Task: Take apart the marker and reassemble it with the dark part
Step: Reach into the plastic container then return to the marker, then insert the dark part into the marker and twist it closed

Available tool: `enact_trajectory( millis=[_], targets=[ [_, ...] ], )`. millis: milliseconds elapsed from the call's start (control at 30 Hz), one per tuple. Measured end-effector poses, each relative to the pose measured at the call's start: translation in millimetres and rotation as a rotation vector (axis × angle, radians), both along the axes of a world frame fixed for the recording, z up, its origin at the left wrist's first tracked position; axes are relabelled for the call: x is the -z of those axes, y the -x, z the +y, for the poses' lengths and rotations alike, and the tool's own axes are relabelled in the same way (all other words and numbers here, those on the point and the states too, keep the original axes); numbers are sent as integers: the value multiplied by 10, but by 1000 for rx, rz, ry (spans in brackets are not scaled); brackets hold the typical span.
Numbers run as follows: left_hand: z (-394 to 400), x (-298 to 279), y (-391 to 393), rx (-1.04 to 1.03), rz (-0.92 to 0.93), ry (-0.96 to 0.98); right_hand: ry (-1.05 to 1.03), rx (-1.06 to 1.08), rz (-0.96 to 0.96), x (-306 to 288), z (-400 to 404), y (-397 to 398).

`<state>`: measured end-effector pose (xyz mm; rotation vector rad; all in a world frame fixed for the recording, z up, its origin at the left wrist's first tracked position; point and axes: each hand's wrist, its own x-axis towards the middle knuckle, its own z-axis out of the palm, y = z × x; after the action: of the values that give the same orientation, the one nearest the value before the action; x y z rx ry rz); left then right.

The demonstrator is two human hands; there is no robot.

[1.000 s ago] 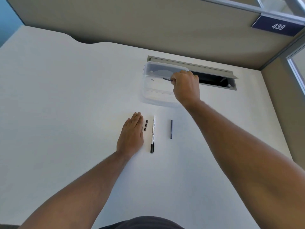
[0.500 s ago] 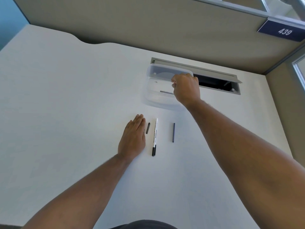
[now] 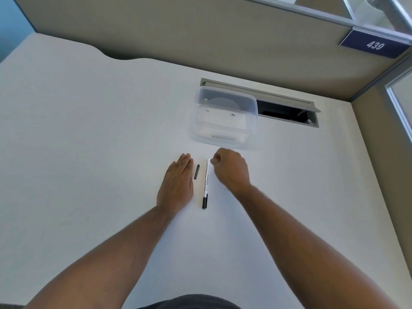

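On the desk (image 3: 89, 152), left hand (image 3: 176, 184) lies flat, right hand's (image 3: 230, 171) curled grip unclear; sign (image 3: 374, 45) reads 439.

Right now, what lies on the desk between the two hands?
In the head view, two things: a short dark cap piece beside the flat left hand, then the white marker, its far end at the curled right hand.

On the white desk (image 3: 89, 130) lie 1 white marker body (image 3: 206, 181) with a black tip and 1 short black cap-like piece (image 3: 196, 171) just left of it. 1 clear plastic container (image 3: 225, 118) stands toward the far edge (a thin dark stick shape (image 3: 223, 136) shows faintly inside, 1 as far as can be told). 2 hands are in view: 1 left hand (image 3: 177, 186), 1 right hand (image 3: 231, 170).
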<state>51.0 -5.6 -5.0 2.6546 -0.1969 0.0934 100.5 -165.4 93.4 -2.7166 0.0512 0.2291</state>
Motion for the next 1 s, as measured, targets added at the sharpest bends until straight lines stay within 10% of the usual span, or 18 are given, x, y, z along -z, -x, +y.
enact_trajectory(
  millis=[533,1000],
  targets=[
    [27,9,32,42,24,-26,-34,188,290,211,209,488],
    [-238,-324,126,-18,-34,492,-265,312,144,196,68,705]
  ],
)
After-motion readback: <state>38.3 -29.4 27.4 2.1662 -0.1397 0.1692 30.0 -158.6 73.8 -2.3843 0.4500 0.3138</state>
